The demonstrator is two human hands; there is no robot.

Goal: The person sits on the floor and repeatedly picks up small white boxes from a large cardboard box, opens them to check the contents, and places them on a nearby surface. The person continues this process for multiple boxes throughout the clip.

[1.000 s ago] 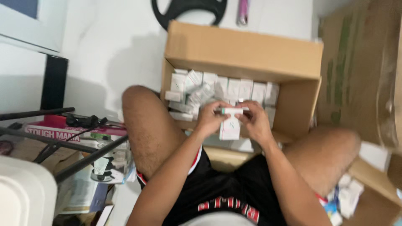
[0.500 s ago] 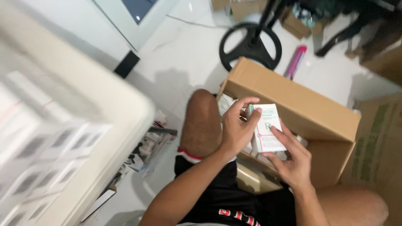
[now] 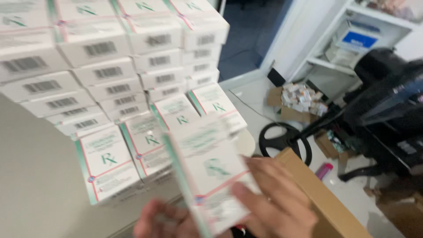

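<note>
One white box (image 3: 207, 176), two hands (image 3: 273, 207)

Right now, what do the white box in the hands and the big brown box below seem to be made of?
The flat white printed box, held by both hands, looks like thin, smooth paperboard: crisp folded edges. The large brown open box looks like matte corrugated cardboard, judging by its thick plain wall.

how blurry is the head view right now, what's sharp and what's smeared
Head view: the held white box and both hands, left hand and right hand, are smeared by motion blur; the stacked white boxes are soft, their barcodes only roughly legible; the far shelf is washed out by bright light; the black ring is fairly clear.
</note>
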